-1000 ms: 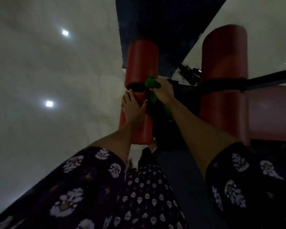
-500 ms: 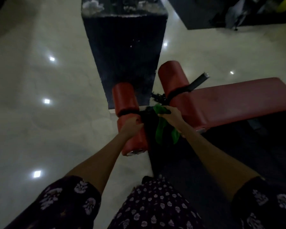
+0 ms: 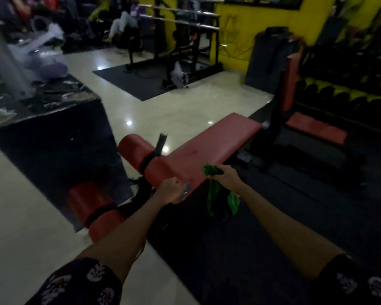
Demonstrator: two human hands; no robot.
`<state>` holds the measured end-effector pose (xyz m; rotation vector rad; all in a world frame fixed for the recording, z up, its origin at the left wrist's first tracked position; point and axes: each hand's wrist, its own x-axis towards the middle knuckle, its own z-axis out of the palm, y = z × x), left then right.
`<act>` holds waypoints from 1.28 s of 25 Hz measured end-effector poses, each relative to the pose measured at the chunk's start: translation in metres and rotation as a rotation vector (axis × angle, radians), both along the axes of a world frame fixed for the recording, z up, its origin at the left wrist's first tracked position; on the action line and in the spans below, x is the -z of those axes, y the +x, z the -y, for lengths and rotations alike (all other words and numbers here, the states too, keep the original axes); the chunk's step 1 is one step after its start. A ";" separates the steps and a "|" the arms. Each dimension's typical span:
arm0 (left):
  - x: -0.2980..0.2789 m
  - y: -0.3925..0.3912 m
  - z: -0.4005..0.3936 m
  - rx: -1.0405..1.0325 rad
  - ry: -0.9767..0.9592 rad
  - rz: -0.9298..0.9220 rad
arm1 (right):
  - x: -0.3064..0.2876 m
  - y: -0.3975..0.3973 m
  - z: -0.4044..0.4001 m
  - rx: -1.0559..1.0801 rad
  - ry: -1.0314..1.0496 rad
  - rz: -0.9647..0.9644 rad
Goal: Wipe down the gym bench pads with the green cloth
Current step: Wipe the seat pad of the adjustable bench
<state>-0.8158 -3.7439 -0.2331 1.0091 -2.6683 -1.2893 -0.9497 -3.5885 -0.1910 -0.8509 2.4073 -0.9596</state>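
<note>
Right now your right hand (image 3: 223,176) grips the bunched green cloth (image 3: 216,190) at the near edge of the long red pad (image 3: 211,146), which runs away up-right. Your left hand (image 3: 169,190), fingers curled, sits by the pad's near end, apparently holding nothing.

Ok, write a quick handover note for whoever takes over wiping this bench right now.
Right hand grips the bunched green cloth at the near edge of the long red flat bench pad; its tails hang down.
Left hand is curled at the near end of the upper red roller pad.
The lower red roller pad sits nearer the floor.
Done: cannot tell which pads are wiped.
Left: probably the flat pad.
</note>
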 end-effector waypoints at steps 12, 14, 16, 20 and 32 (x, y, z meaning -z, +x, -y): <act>-0.045 -0.087 -0.285 0.565 -0.093 -0.066 | -0.048 0.022 -0.339 0.513 -0.008 0.018; -0.045 -0.096 -0.326 0.654 -0.110 -0.069 | -0.052 0.030 -0.380 0.586 -0.021 0.013; -0.042 -0.104 -0.372 0.744 -0.110 -0.066 | -0.054 0.039 -0.422 0.690 -0.037 0.012; -0.041 -0.125 -0.449 0.910 -0.074 -0.044 | -0.050 0.044 -0.490 0.870 -0.063 0.033; -0.040 -0.302 -0.603 1.151 -0.153 -0.050 | -0.035 -0.092 -0.626 1.067 -0.026 0.005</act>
